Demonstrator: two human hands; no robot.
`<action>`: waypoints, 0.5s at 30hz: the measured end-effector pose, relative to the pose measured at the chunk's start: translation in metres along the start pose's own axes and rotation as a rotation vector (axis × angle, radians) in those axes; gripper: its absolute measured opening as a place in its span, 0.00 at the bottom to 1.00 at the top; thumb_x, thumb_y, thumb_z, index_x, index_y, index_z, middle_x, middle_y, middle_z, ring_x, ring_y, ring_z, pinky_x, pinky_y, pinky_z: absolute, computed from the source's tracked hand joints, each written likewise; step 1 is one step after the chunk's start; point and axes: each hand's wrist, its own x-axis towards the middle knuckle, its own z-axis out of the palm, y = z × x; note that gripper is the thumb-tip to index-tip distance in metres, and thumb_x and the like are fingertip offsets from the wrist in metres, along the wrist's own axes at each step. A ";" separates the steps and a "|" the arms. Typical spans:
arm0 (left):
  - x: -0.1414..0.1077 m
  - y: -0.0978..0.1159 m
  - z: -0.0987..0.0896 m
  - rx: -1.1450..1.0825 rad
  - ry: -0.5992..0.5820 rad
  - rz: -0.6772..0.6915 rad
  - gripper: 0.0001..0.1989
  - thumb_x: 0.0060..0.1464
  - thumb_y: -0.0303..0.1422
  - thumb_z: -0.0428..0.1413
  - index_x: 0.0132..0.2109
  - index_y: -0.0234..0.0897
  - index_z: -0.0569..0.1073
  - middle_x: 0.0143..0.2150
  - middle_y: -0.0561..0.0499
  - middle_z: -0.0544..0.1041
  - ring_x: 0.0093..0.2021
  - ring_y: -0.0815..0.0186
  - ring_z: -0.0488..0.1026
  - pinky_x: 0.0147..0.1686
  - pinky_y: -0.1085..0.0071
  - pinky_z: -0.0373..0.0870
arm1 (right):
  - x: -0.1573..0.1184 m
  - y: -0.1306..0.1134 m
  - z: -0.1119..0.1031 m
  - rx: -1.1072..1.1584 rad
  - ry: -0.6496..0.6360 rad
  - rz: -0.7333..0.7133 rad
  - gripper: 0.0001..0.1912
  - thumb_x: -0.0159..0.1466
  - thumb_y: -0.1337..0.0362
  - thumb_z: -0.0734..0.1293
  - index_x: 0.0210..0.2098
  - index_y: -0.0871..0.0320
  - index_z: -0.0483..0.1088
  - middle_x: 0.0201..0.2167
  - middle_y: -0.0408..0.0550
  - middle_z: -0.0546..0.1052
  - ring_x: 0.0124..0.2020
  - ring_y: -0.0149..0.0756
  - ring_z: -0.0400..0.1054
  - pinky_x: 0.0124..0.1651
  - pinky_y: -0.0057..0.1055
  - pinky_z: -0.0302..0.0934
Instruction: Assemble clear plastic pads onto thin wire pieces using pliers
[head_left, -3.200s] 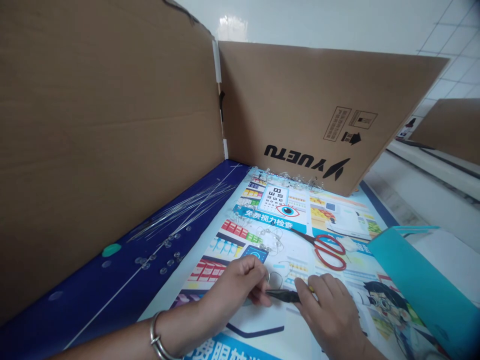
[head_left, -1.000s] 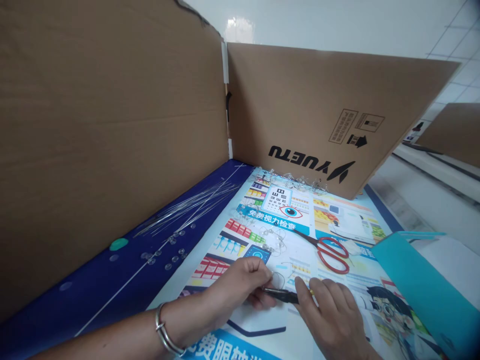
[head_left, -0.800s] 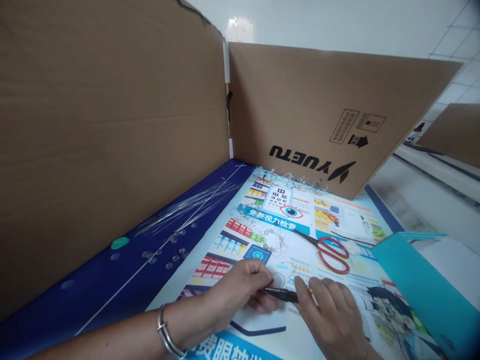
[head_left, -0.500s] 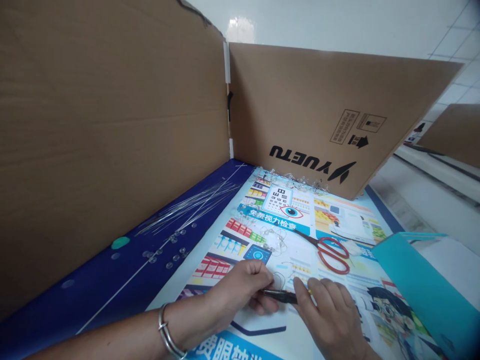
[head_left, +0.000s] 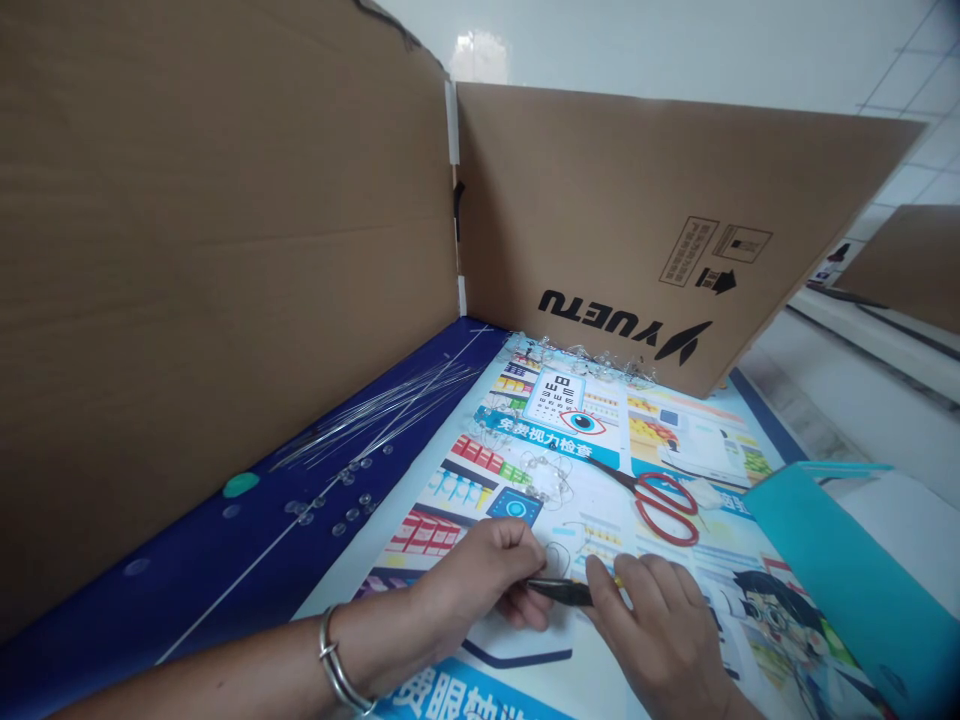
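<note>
On my far left a green disc (head_left: 241, 486) lies on the blue desk (head_left: 247, 570), with loose clear beads (head_left: 339, 528) and a fanned bundle of thin strands (head_left: 375, 410) beyond it. My left hand (head_left: 501, 560), a metal bangle at its wrist, has thumb and fingers pinching a thin wire loop (head_left: 568, 560) above the printed sheet (head_left: 600, 650); a beaded wire cluster (head_left: 546, 480) rests beyond. The dark tips of the pliers (head_left: 564, 592) meet those fingers, and my right hand (head_left: 660, 620) is wrapped around the handles. Further right lie red-handled scissors (head_left: 637, 485), then a teal folder (head_left: 840, 560).
</note>
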 end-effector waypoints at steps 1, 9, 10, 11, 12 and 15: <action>0.000 0.001 0.000 0.006 -0.003 0.003 0.12 0.50 0.38 0.55 0.29 0.34 0.64 0.20 0.52 0.75 0.19 0.70 0.73 0.20 0.79 0.63 | 0.001 0.000 0.000 0.003 -0.001 0.000 0.12 0.59 0.69 0.62 0.43 0.60 0.69 0.33 0.53 0.71 0.35 0.42 0.60 0.38 0.40 0.52; 0.002 0.003 -0.002 0.132 0.014 0.030 0.11 0.49 0.38 0.54 0.28 0.35 0.63 0.17 0.54 0.72 0.17 0.70 0.70 0.17 0.80 0.60 | 0.003 -0.004 -0.001 0.019 -0.058 0.038 0.10 0.61 0.61 0.63 0.39 0.59 0.69 0.28 0.49 0.68 0.31 0.38 0.57 0.33 0.36 0.48; 0.003 0.003 -0.003 0.159 0.020 0.034 0.10 0.49 0.37 0.54 0.28 0.35 0.63 0.17 0.54 0.72 0.17 0.70 0.70 0.17 0.79 0.61 | 0.003 -0.005 0.000 0.029 -0.068 0.047 0.10 0.62 0.60 0.62 0.39 0.59 0.69 0.27 0.49 0.68 0.30 0.37 0.57 0.33 0.36 0.48; 0.003 0.003 -0.004 0.187 0.027 0.040 0.09 0.49 0.36 0.53 0.28 0.36 0.64 0.17 0.55 0.72 0.17 0.70 0.70 0.17 0.79 0.61 | 0.003 -0.005 0.000 0.041 -0.080 0.057 0.11 0.62 0.59 0.62 0.39 0.58 0.69 0.27 0.48 0.68 0.30 0.37 0.57 0.33 0.35 0.47; 0.004 0.002 -0.005 0.218 0.036 0.050 0.09 0.49 0.36 0.53 0.28 0.36 0.64 0.18 0.55 0.71 0.17 0.70 0.70 0.18 0.79 0.61 | 0.003 -0.006 0.000 0.054 -0.093 0.067 0.11 0.62 0.58 0.61 0.38 0.58 0.69 0.26 0.48 0.67 0.30 0.36 0.56 0.32 0.35 0.47; 0.002 0.003 -0.006 0.339 0.065 0.110 0.08 0.50 0.35 0.52 0.27 0.36 0.64 0.19 0.56 0.70 0.19 0.70 0.70 0.19 0.77 0.62 | 0.003 -0.008 0.001 0.081 -0.126 0.102 0.12 0.63 0.56 0.60 0.37 0.57 0.68 0.25 0.46 0.66 0.28 0.35 0.55 0.31 0.33 0.46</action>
